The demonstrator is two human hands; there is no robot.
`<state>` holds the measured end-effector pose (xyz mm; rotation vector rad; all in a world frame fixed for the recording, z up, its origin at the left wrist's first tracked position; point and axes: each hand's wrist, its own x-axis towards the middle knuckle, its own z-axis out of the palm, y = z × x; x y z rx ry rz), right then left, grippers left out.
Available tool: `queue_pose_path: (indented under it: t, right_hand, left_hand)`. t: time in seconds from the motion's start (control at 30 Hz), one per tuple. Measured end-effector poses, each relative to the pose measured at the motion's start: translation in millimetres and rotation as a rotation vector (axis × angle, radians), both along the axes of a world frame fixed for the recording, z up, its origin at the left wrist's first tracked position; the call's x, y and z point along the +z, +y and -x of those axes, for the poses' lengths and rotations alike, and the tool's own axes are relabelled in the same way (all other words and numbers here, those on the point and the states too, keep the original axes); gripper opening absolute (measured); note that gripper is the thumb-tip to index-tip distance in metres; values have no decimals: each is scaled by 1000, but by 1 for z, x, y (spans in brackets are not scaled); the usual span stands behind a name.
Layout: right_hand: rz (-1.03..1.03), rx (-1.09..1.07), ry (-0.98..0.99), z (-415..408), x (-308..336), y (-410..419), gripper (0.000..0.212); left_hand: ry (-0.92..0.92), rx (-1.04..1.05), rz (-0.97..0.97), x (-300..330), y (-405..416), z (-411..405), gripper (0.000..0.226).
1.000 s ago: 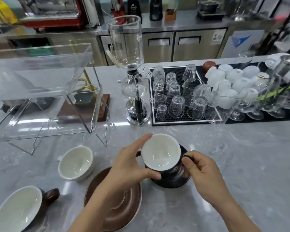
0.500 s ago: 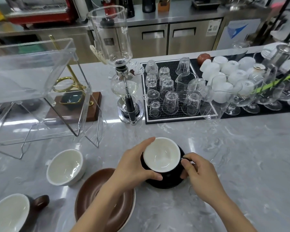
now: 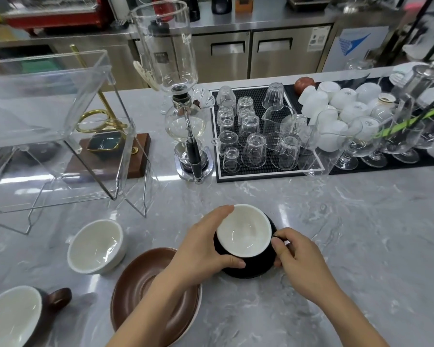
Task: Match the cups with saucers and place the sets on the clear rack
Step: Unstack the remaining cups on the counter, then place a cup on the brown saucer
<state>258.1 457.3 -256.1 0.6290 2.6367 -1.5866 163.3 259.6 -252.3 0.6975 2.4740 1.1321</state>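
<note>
Black cup (image 3: 244, 237) sits on its black saucer (image 3: 246, 270); my left hand (image 3: 206, 249) grips the bowl, right hand (image 3: 298, 256) pinches the handle, I judge to steady the set for lifting.

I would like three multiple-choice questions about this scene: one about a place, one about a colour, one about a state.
1. Where does the black cup stand?
A. on the black saucer
B. on the clear rack
C. on the brown saucer

2. What colour is the inside of the black cup?
A. brown
B. white
C. green

3. What does the right hand do?
A. lies flat on the counter
B. pinches the cup's handle
C. holds a glass

Key: 1 A, the dark saucer shows under the cup. 2 B, its bowl is white. 3 B, thumb and fingers close on the handle, while the left hand holds the cup's side.
</note>
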Motion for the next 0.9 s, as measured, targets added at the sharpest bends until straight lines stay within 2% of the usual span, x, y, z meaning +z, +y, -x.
queue_pose_path:
  t: [0.1,0.27,0.43,0.6,0.9]
  right_hand:
    - [-33,-10,13,-3,4,-1,8]
    - [-115,-91,70,-6,14,-3,10]
    - [-170,-146,172,-5,30,-12,17]
    - [-88,-68,208,1,40,-39,18]
    - [-79,132,225,16,50,-106,17]
  left_hand:
    - [8,6,-15,-1,-3,-5,106]
    - [16,30,-42,2,-16,-13,95]
    - [89,149,-98,14,-38,-28,58]
    - [100,350,-179,20,-68,-39,26]
    - [89,565,-183,23,-135,-51,18]
